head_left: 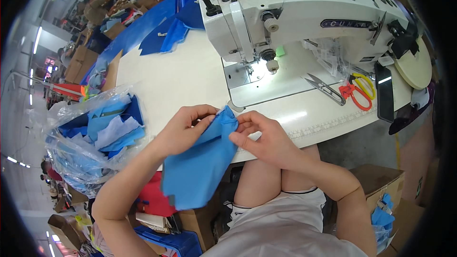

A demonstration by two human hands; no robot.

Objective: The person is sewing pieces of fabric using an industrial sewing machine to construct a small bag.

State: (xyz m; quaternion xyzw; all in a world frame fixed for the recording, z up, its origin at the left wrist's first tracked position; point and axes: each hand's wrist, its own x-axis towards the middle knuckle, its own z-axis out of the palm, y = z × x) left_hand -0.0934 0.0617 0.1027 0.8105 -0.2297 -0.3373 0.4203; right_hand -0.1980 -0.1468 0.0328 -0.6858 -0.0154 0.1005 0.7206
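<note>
A blue fabric piece point(202, 164) hangs from the front edge of the white sewing table point(181, 76) down over my lap. My left hand point(183, 126) pinches its upper left edge, and my right hand point(259, 135) pinches the upper right edge, with the folded top corner between both sets of fingertips. Both hands sit just in front of the white sewing machine point(304, 16), below its lit needle area point(252, 69).
A clear plastic bag of blue fabric pieces point(93, 135) lies at the table's left. More blue fabric point(164, 35) lies at the back. Thread snips point(326, 88), red and yellow scissors point(359, 90) and a black phone point(384, 93) rest right of the needle. Cardboard boxes point(381, 181) stand on the floor.
</note>
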